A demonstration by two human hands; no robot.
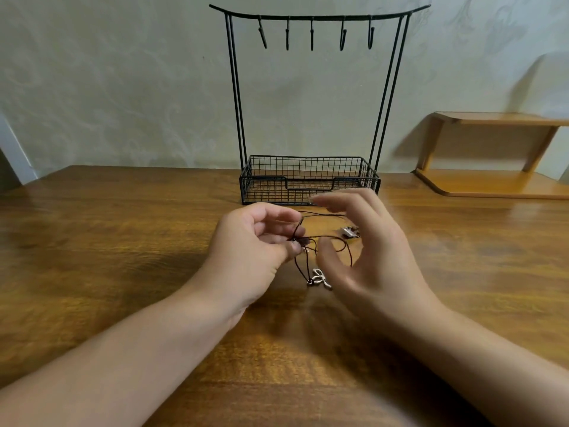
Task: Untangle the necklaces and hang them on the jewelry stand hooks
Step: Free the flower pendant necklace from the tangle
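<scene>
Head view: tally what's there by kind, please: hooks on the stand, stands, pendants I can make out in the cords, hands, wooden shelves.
Hooks: 5, all bare
Stand: 1
Pendants: 2, a silver one and a smaller one
Hands: 2, left pinching the cords, right loosely curled beside them
Shelf: 1
Total: 11

Bare wooden table (pixel 107 229) spreads wide at frame left and along the bottom. At centre top, the black wire jewelry stand (pixel 309 180) blocks the way back (its basket sits just behind both hands). The wooden shelf unit (pixel 492 183) closes off the upper right; between them lies open tabletop.
</scene>
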